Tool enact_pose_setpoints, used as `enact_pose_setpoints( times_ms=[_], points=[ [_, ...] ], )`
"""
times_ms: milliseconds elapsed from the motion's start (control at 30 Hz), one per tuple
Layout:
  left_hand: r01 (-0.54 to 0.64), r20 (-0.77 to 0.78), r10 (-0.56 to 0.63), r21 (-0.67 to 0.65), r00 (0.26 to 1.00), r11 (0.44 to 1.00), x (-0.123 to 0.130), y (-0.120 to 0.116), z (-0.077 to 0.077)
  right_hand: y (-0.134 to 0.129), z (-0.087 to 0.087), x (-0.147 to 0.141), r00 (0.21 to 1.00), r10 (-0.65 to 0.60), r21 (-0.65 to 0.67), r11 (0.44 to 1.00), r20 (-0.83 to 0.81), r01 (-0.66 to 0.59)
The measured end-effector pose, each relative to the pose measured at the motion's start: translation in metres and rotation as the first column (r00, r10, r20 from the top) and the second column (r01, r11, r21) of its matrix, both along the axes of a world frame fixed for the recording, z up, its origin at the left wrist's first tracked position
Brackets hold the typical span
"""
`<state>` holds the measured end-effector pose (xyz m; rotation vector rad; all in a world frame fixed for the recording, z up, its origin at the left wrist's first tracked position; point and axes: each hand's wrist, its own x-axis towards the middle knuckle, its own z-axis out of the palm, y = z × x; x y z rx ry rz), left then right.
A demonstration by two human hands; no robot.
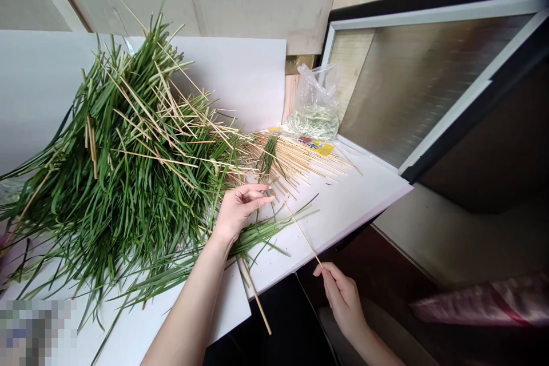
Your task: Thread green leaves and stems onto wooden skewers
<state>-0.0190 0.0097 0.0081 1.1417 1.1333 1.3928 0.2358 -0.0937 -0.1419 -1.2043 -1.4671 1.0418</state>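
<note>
In the head view, the right hand is clamping a thin wooden stick near its lower end between thumb and forefinger, apparently so that nearly all of its length stays free. The stick is slanting away from that hand, up toward the fingertips of the left hand. The left hand is hanging open, its fingers apart and curving, and it is not visibly gripping anything. Just behind that hand, a big pile of long green grass is sprawling across a white board, with many pale sticks poking through it. The board seems to be giving the long blades room to lie flat.

Beyond the left fingertips, a fan of bare sticks is spreading out from the pile, with their tips pointing away from the grass. A few loose blades are lying just below the left hand, and a single stick is jutting past the board's edge beside the left forearm. Farther ahead of both hands, a clear plastic bag holding pale green grass is standing against the wall, probably propped there to stay upright.
</note>
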Motion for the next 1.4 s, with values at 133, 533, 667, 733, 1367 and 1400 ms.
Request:
enact_pose_setpoints(
  times_ms=[133,533,667,733,1367,1400],
  points=[
    [0.048,0.046,-0.047,-0.021,0.998,0.999,0.001,-0.001,-0.001,-0.001,0.0,0.0,1.0,-0.006,-0.021,1.0,0.004,0.006],
    [-0.07,-0.37,0.086,0.057,0.925,0.996,-0.003,0.0,-0.004,-0.001,0.0,0.001,1.0,0.02,-0.021,1.0,0.009,-0.02],
    [-0.123,-0.696,0.255,0.235,0.671,0.964,-0.007,-0.002,-0.003,0.001,-0.004,0.002,1.0,0.025,-0.01,1.0,0.014,-0.025],
    [-0.027,-0.742,0.29,0.345,0.604,0.938,-0.008,-0.002,-0.005,0.001,-0.005,0.002,1.0,0.024,-0.007,1.0,0.017,-0.024],
    [0.027,-0.975,0.1,0.107,0.197,0.994,0.007,0.015,0.02,0.003,0.005,-0.003,0.999,0.036,0.034,0.999,0.016,-0.036],
    [0.034,-0.989,0.058,0.063,0.14,0.997,0.012,0.022,0.027,0.004,0.006,-0.004,0.999,0.03,0.042,0.999,0.016,-0.031]
  ],
)
